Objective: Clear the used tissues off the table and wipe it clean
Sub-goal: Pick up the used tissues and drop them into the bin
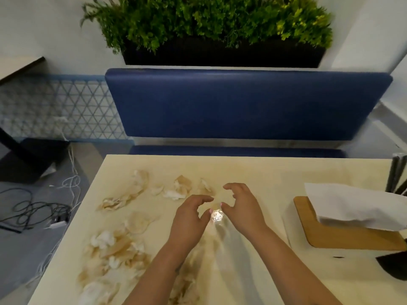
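Trouble first: those tissues (123, 249) look soaked and brown-stained, so we'd expect them to tear or smear if we rake them too hard across the table (253, 170). A loose scoop could also push scraps over the left edge onto the floor with the cables (33, 210). And the tissue box (343, 227) at right-centre sits near our right arm; a wide sweep might knock it.

Now the hands. Left hand (189, 219) and right hand (244, 208) hover mid-frame, fingers curled and spread apart, cupped toward each other, gripping nothing we can make out. A bright glare spot sits between the thumbs; what's under it we can't tell. Nearest tissues (180, 188) lie just above the left fingers (203, 198); the big heap lies lower left, beside the left forearm.
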Demonstrator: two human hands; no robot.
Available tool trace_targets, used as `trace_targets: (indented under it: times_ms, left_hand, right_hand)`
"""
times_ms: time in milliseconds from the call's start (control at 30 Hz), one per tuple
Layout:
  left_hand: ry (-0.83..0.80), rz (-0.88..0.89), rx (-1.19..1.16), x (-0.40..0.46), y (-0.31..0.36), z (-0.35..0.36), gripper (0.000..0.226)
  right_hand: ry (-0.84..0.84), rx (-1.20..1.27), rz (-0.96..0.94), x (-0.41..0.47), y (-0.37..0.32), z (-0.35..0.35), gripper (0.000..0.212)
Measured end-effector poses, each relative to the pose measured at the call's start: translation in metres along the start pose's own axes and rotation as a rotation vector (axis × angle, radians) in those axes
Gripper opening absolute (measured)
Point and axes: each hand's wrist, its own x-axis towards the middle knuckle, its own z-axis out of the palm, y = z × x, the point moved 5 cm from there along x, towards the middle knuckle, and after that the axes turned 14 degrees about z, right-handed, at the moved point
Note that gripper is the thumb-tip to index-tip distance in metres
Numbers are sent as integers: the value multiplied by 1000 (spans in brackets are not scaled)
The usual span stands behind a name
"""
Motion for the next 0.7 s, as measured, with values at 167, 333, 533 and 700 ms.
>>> trace_targets:
  times_ms: [167, 333, 533, 700]
  left_hand:
    - [60, -44, 16, 7, -17, 4, 30]
    - [85, -53, 62, 9, -33, -7, 28]
    - [60, -48, 85, 11, -55, -31, 26]
    - [25, -39, 98, 18, -72, -47, 27]
  right_hand:
    - [-81, -127, -9, 36, -2, 25, 51]
    - [-155, -259, 34, 63, -4, 55, 58]
    - [-180, -353, 113, 85, -9, 89, 62]
    - [-164, -375, 143, 101, -10, 109, 53]
